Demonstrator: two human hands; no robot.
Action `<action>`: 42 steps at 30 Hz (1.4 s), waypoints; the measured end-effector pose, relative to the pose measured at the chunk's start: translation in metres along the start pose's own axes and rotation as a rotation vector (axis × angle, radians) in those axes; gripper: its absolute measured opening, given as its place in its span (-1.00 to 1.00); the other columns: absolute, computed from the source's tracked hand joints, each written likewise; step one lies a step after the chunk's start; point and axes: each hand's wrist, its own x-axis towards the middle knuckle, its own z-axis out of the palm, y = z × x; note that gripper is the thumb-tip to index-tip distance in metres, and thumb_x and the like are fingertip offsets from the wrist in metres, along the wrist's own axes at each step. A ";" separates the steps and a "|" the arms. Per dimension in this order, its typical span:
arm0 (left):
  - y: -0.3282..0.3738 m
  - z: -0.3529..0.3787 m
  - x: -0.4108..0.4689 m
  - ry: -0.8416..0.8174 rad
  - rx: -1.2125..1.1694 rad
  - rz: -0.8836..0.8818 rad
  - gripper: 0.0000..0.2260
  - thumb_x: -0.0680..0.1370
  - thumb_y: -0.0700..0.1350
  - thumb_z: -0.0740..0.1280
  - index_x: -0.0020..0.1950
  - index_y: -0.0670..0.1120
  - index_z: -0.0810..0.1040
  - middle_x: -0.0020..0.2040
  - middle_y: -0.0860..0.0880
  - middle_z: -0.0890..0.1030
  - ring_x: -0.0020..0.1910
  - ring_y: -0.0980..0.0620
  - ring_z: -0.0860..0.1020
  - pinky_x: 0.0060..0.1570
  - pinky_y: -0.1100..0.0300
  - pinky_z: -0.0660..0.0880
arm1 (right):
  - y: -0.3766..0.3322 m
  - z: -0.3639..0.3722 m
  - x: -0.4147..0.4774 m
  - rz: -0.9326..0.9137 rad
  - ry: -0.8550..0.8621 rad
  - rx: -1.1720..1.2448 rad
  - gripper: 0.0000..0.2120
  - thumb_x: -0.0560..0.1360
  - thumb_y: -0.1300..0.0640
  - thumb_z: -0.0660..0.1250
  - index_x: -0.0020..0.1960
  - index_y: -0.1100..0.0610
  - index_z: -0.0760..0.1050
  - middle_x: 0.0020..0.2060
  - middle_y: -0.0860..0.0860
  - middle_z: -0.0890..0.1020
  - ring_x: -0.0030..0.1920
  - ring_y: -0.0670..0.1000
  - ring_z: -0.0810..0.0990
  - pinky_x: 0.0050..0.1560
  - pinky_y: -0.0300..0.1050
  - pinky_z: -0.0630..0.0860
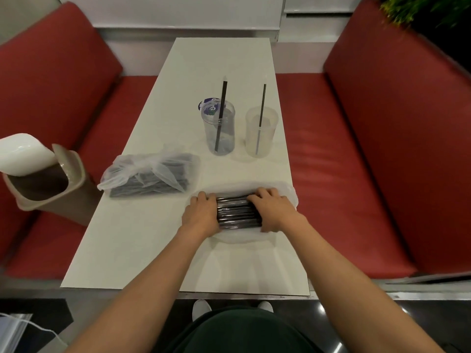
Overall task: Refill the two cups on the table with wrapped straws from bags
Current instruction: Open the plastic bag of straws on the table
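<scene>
**Both hands on the straw bundle, cups nearly bare**

I have my left hand (201, 215) and right hand (272, 211) curled round the two ends of a bundle of wrapped straws (238, 212). It lies crosswise on its opened bag (289, 196), near the front of the table (153, 250). Farther off stand the clear cup (221, 131) and, to its right, the frosted cup (261, 133), each holding one straw. A second bag (150, 174), tied and full, lies to the left, by the bin (51, 184).

I judge the bundle to be light, but loose and slick in its glossy wrappers. Single straws could slide out endwise or fan apart. I'd squeeze it round the middle, tip it upright, and lower it in gently, since these light cups could topple.
</scene>
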 end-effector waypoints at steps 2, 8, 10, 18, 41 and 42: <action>-0.012 -0.002 0.001 -0.067 0.068 0.024 -0.11 0.36 -0.03 0.59 0.58 -0.05 0.19 0.41 -0.14 0.33 0.39 -0.17 0.33 0.27 -0.03 0.48 | 0.011 -0.001 -0.006 0.021 -0.024 -0.018 0.03 0.38 0.05 0.59 0.66 0.08 0.05 0.61 0.02 0.14 0.58 0.18 0.14 0.40 0.15 0.39; -0.020 -0.006 0.000 -0.056 0.011 0.055 -0.04 0.34 -0.08 0.61 0.62 0.02 0.16 0.42 -0.11 0.31 0.42 -0.13 0.27 0.27 -0.01 0.50 | 0.025 -0.003 -0.015 -0.033 0.095 0.172 -0.13 0.38 -0.04 0.59 0.59 0.00 0.29 0.48 -0.05 0.37 0.50 0.05 0.31 0.18 -0.01 0.46; -0.016 -0.006 0.001 0.095 -0.069 0.088 -0.25 0.39 -0.05 0.59 0.52 0.00 0.35 0.31 -0.07 0.40 0.35 -0.11 0.35 0.17 -0.01 0.54 | 0.022 -0.006 -0.015 -0.031 0.229 0.213 -0.41 0.48 -0.03 0.52 0.47 0.03 0.48 0.38 -0.04 0.48 0.39 0.06 0.43 0.15 -0.03 0.49; -0.021 -0.014 0.027 -0.042 0.063 0.218 -0.02 0.36 0.11 0.59 0.65 0.03 0.14 0.53 -0.07 0.31 0.49 -0.14 0.29 0.44 -0.03 0.37 | 0.021 -0.007 -0.002 0.029 0.030 0.128 0.00 0.36 -0.01 0.58 0.65 0.04 0.10 0.56 0.03 0.27 0.53 0.19 0.26 0.40 0.15 0.45; -0.035 0.005 0.001 0.242 -0.223 0.231 -0.43 0.58 -0.09 0.38 0.58 -0.06 0.34 0.49 0.02 0.40 0.44 0.01 0.42 0.29 0.10 0.48 | -0.004 0.016 -0.006 -0.038 0.360 0.305 -0.59 0.52 -0.02 0.47 0.33 0.09 0.60 0.33 0.01 0.56 0.32 0.14 0.51 0.33 0.07 0.45; -0.034 0.005 0.000 0.238 -0.222 0.235 -0.46 0.58 -0.17 0.34 0.57 -0.07 0.36 0.48 0.01 0.42 0.43 -0.01 0.44 0.28 0.08 0.49 | -0.015 0.015 -0.001 -0.056 0.370 0.315 -0.60 0.53 -0.01 0.46 0.32 0.09 0.60 0.29 0.02 0.57 0.28 0.16 0.53 0.30 0.08 0.47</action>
